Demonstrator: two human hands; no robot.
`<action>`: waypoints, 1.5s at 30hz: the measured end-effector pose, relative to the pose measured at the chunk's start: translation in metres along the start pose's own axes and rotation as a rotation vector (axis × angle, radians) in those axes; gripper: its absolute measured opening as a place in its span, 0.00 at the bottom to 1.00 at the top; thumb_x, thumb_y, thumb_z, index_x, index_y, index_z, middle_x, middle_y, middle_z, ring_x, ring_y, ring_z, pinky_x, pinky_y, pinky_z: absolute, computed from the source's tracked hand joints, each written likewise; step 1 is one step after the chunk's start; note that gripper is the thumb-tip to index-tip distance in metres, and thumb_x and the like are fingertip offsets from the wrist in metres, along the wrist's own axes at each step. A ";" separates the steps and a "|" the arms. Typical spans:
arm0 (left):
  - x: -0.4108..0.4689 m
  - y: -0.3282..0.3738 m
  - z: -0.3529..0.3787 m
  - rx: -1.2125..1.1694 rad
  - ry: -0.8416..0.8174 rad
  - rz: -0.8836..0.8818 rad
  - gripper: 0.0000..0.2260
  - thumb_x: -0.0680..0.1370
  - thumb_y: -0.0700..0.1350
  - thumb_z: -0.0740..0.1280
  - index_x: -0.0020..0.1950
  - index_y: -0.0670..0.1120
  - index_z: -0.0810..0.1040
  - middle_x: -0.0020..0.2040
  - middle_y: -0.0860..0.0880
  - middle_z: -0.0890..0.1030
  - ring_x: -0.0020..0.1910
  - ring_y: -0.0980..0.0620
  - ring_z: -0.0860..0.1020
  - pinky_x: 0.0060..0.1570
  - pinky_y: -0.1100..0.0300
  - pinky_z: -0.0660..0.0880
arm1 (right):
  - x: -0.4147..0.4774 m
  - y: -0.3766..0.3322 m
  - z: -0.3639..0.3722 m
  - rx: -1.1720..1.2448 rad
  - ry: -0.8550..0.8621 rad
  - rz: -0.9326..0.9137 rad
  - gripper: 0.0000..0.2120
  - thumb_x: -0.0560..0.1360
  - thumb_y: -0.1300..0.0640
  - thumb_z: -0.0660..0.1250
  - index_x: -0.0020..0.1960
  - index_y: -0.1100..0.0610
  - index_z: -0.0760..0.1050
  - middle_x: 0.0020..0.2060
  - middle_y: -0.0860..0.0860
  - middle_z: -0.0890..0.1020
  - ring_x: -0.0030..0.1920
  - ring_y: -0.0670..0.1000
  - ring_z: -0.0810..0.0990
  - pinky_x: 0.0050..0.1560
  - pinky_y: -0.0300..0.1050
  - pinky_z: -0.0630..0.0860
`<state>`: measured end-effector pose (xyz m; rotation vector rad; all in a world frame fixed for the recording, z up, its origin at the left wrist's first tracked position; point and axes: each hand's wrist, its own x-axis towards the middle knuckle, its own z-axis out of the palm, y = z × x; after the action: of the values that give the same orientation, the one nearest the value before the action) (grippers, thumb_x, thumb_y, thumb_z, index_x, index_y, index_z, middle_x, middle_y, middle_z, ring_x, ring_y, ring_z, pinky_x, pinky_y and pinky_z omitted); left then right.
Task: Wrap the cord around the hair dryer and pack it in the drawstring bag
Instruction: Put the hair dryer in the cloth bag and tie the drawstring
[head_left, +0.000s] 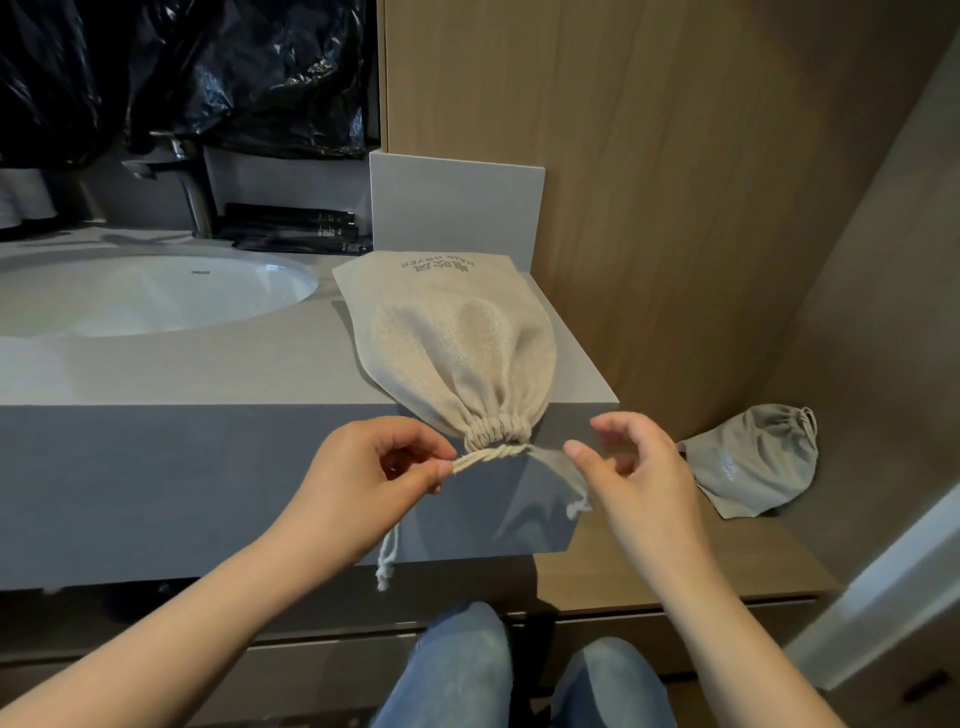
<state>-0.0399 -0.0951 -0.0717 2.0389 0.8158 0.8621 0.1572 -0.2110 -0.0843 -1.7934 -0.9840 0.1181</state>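
Observation:
A beige drawstring bag (457, 338) lies on the grey counter (208, 364), bulging, with its mouth gathered tight at the counter's front edge. The hair dryer and its cord are out of sight. My left hand (374, 467) pinches the twisted left drawstring (488, 457) just left of the mouth and holds it taut. My right hand (634, 467) hovers right of the mouth with fingers loosely curled. The right drawstring (566, 488) hangs blurred below its thumb, and nothing shows between its fingers.
A white sink (156, 291) and faucet (192, 192) sit at the left, with black sachets (296, 228) behind. Black plastic (208, 67) hangs above. A second grey bag (753, 462) lies on a lower wooden shelf (649, 561) at the right, by wood panels.

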 end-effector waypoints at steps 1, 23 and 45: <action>-0.001 -0.001 0.001 0.008 0.001 0.010 0.06 0.73 0.39 0.74 0.42 0.51 0.84 0.35 0.53 0.84 0.36 0.56 0.83 0.44 0.57 0.81 | -0.006 -0.002 0.002 0.000 0.017 -0.006 0.06 0.74 0.49 0.70 0.45 0.51 0.77 0.39 0.46 0.79 0.38 0.44 0.77 0.33 0.30 0.72; 0.036 0.018 -0.028 0.041 0.000 0.225 0.09 0.75 0.47 0.71 0.55 0.54 0.80 0.50 0.58 0.82 0.52 0.63 0.79 0.48 0.67 0.78 | 0.086 -0.096 -0.012 0.478 -0.013 0.265 0.05 0.76 0.53 0.63 0.47 0.52 0.76 0.50 0.52 0.81 0.49 0.50 0.82 0.46 0.45 0.83; 0.162 0.132 0.103 0.099 -0.191 0.377 0.07 0.74 0.46 0.73 0.52 0.50 0.81 0.46 0.56 0.82 0.46 0.61 0.80 0.47 0.67 0.75 | 0.194 -0.035 -0.208 -0.497 0.194 -0.155 0.21 0.70 0.48 0.70 0.28 0.57 0.64 0.26 0.53 0.66 0.29 0.52 0.66 0.31 0.48 0.60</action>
<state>0.1663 -0.0783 0.0355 2.3643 0.3801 0.8228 0.3694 -0.2310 0.1079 -2.1153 -1.0675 -0.4247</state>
